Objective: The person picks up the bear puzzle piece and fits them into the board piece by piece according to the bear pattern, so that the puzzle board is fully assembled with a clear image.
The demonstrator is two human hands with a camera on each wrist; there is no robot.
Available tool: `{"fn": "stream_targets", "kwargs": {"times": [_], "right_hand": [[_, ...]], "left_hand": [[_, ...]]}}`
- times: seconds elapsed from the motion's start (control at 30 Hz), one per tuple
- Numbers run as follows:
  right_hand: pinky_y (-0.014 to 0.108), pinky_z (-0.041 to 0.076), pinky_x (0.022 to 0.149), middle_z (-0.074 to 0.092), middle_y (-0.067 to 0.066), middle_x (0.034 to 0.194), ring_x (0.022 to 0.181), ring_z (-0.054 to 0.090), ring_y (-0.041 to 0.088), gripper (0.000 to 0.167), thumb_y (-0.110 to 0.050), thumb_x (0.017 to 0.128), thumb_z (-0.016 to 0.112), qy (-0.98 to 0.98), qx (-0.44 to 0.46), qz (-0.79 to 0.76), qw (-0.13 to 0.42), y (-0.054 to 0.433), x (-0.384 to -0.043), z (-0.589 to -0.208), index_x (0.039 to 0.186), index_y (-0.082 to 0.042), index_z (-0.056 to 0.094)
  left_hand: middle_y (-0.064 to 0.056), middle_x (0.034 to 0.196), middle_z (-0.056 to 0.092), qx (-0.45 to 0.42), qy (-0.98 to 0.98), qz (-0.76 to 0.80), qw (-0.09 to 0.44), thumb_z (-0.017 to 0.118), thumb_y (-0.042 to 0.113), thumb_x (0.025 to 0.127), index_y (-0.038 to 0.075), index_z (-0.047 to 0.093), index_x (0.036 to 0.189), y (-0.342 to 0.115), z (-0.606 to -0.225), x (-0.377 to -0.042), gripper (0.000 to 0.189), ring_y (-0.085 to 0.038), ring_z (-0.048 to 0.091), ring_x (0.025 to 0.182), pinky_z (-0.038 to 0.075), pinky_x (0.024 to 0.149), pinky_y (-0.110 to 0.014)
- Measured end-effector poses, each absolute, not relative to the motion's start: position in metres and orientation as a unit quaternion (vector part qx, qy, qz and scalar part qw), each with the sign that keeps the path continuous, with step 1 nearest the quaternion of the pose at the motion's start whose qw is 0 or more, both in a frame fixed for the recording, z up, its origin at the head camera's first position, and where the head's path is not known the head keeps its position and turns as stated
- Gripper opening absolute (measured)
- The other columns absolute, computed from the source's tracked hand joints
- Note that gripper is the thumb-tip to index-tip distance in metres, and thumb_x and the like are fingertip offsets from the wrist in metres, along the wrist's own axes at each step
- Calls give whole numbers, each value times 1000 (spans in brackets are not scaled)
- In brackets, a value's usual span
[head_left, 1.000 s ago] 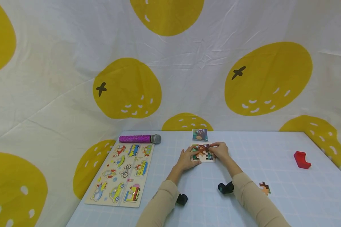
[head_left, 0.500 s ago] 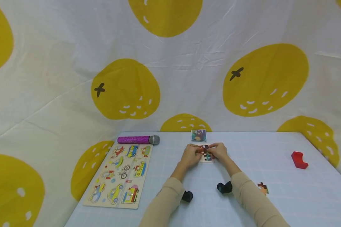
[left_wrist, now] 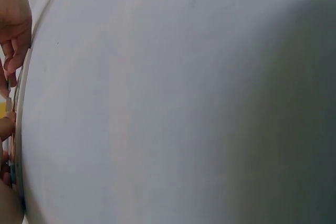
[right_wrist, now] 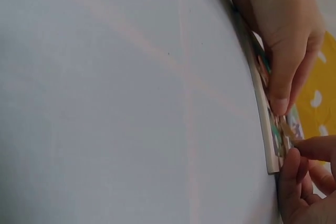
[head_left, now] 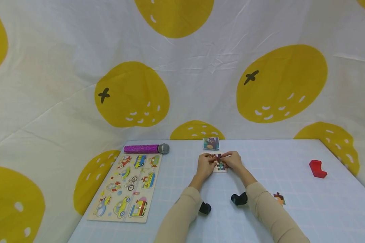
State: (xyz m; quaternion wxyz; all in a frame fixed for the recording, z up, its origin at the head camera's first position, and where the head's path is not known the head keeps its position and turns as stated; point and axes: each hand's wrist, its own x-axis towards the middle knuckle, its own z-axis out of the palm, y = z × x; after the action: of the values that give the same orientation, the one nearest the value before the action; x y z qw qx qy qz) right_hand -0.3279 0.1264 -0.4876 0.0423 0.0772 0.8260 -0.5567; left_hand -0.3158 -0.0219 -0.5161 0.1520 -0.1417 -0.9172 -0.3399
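A small framed jigsaw puzzle [head_left: 220, 170] of a brown bear lies flat on the table, partly hidden under both hands. My left hand [head_left: 204, 166] bends over its left half, with thumb and fingertips together on a puzzle piece in the right wrist view. From the right, my right hand [head_left: 233, 161] pinches a small brown jigsaw piece [right_wrist: 287, 131] just over the frame. The two hands' fingertips are close together. Behind the puzzle stands a picture card [head_left: 211, 143] with the same bear. A loose jigsaw piece [head_left: 279, 198] lies by the right sleeve.
A wooden vehicle puzzle board [head_left: 126, 189] lies to the left, with a purple glitter microphone [head_left: 146, 149] behind it. A red block [head_left: 317, 168] with a curved notch sits at right. Black devices [head_left: 239, 199] show at both wrists. A fruit-print cloth [head_left: 200, 84] hangs behind.
My left hand has moved from the puzzle frame's left edge onto its pieces, its fingers now bent. My right hand stays at the puzzle's upper right. The head view has shifted slightly.
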Motion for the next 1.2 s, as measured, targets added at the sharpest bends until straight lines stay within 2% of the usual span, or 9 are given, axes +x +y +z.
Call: {"fn": "stream_targets", "kwargs": {"times": [0.13,0.3,0.4,0.7,0.87,1.0,1.13,1.2], "right_hand": [[16,44,40,59,7,66,41,51,6,30,-6,82,65,831,88,-549,33,126,-330,-489,107,12,62],[15,42,40,55,3,57,40,49,5,30,-5,82,66,827,95,-552,41,125,-331,-489,106,11,61],[16,43,40,54,2,57,40,49,5,29,-4,82,66,823,91,-559,47,125,-333,-490,106,12,60],[18,48,46,59,13,80,47,53,7,29,-5,81,65,816,81,-569,65,129,-333,-492,104,11,61],[20,50,48,57,17,85,48,54,9,26,-3,79,66,811,71,-576,70,130,-328,-488,100,11,60],[18,49,47,58,12,79,48,53,7,26,-2,80,64,811,75,-576,66,128,-327,-487,103,11,60],[17,43,42,57,7,69,44,48,5,24,-3,79,65,825,63,-559,54,126,-325,-487,98,11,60],[17,39,41,57,7,69,43,45,5,23,-4,78,66,835,55,-545,48,126,-323,-487,95,10,61]], "left_hand": [[-17,113,62,-142,-916,-341,155,73,11,82,2,75,96,-23,-518,-314,17,-31,54,107,44,94,-37],[-12,120,60,-159,-937,-277,142,68,18,87,6,73,104,-26,-520,-314,21,-26,53,111,44,97,-33],[-11,124,60,-171,-946,-241,136,64,21,90,8,72,108,-28,-520,-315,24,-24,54,113,43,99,-32],[-15,132,54,-211,-953,-183,119,61,23,92,9,66,119,-33,-515,-309,31,-26,50,122,40,104,-33],[-15,136,50,-216,-955,-177,102,59,22,93,9,64,122,-34,-513,-309,32,-26,47,126,38,106,-33],[-16,136,51,-220,-953,-183,101,60,20,92,9,65,120,-35,-512,-309,30,-27,47,126,38,106,-34],[-18,135,51,-223,-952,-183,104,62,20,91,10,68,117,-35,-512,-310,28,-28,48,125,39,105,-35],[-18,134,52,-221,-953,-181,102,62,20,91,11,68,116,-35,-512,-310,27,-29,48,125,40,104,-36]]}}
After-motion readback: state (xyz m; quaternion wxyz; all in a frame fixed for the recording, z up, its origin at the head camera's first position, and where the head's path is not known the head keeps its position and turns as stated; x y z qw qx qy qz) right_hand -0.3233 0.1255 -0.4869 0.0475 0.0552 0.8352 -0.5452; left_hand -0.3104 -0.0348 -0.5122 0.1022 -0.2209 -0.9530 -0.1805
